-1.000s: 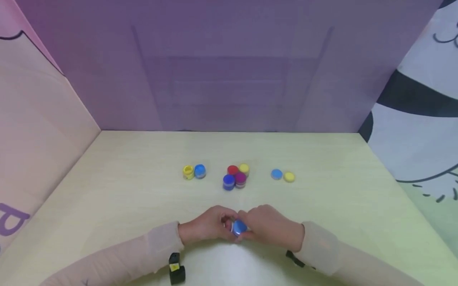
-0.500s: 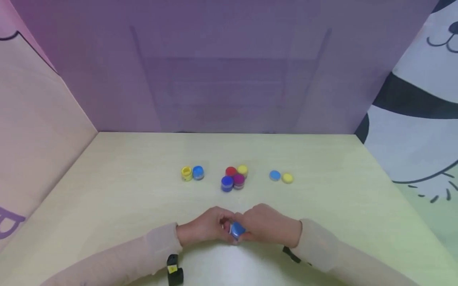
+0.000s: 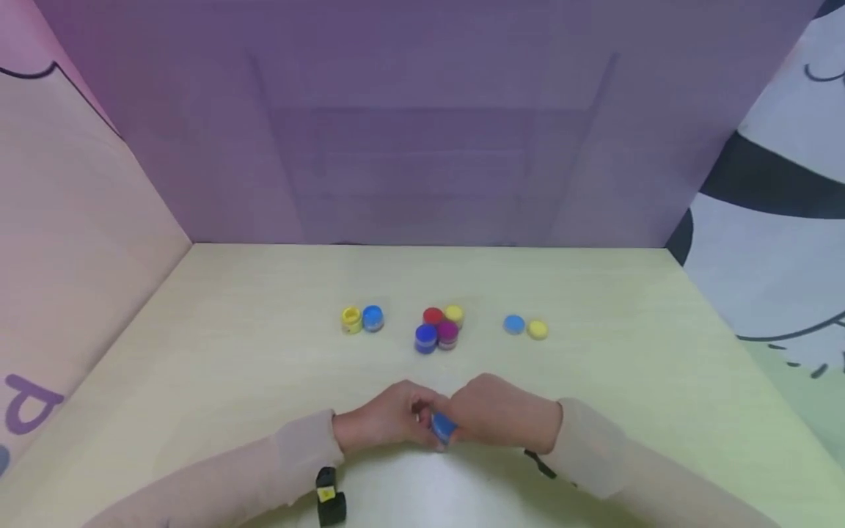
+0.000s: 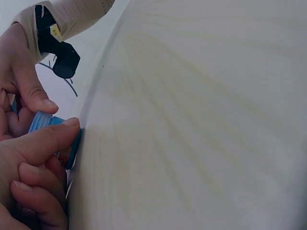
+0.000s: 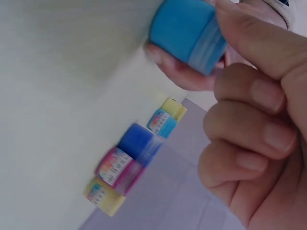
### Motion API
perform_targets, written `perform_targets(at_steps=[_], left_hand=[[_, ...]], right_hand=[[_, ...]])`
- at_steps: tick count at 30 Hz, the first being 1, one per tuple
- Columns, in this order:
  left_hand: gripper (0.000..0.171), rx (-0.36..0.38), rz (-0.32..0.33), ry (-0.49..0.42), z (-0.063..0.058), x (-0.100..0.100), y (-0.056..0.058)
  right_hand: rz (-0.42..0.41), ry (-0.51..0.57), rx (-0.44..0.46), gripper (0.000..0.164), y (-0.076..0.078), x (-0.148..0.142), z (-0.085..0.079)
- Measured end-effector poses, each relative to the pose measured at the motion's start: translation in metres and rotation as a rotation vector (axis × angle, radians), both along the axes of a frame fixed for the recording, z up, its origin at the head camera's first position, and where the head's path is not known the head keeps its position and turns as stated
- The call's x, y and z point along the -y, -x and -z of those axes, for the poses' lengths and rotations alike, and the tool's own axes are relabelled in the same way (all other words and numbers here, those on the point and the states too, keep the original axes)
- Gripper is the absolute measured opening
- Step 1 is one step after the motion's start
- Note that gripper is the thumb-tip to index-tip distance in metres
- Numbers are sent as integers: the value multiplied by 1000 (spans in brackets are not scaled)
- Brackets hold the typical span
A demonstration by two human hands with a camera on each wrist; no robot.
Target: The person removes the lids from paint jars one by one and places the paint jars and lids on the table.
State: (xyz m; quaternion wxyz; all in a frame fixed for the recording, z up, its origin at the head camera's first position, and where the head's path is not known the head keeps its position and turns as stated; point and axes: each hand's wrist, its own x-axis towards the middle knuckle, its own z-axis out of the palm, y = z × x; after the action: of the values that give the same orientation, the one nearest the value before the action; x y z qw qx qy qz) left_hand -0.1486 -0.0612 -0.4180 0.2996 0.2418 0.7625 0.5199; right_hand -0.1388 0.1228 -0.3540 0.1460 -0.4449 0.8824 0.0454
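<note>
Both hands meet at a small blue paint pot (image 3: 442, 427) held tilted near the front of the table. My left hand (image 3: 392, 416) grips it from the left; in the left wrist view the left thumb (image 4: 45, 141) lies across the blue body. My right hand (image 3: 505, 412) pinches the translucent ribbed end of the pot (image 5: 208, 48), its other fingers curled into the palm in the right wrist view. The pot's far side is hidden by fingers.
Red, yellow, purple and dark blue pots (image 3: 426, 338) cluster mid-table. To their left stand an open yellow pot (image 3: 351, 320) and a light blue pot (image 3: 372, 318). A blue lid (image 3: 514, 324) and a yellow lid (image 3: 538, 329) lie right. A purple panel (image 3: 422, 147) rises behind.
The right hand has turned slightly around the pot and covers more of its blue face. Both hands keep their grip, and the other pots and lids stay in place.
</note>
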Motion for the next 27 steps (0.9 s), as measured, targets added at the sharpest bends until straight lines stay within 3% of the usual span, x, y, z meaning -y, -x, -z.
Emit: perform_targets(at_steps=[5,7,12,16,27], left_hand=[[32,3,-7,5,1,-1,-1],[32,1,-7,3,1,-1,-1],[35,11,-5,18,2,1,0],[29,7,8,47,1,1,1],[23,-21,7,54,-4,-3,1]], right_hand=[[-74,-26,-113,21,-3,1,-3],[-68,-30,-107,21,-4,1,-3],[8,17,-55,28,-3,0,-1],[53,95,-84,39,-4,0,6],[324,124,-80,46,-16,4,5]])
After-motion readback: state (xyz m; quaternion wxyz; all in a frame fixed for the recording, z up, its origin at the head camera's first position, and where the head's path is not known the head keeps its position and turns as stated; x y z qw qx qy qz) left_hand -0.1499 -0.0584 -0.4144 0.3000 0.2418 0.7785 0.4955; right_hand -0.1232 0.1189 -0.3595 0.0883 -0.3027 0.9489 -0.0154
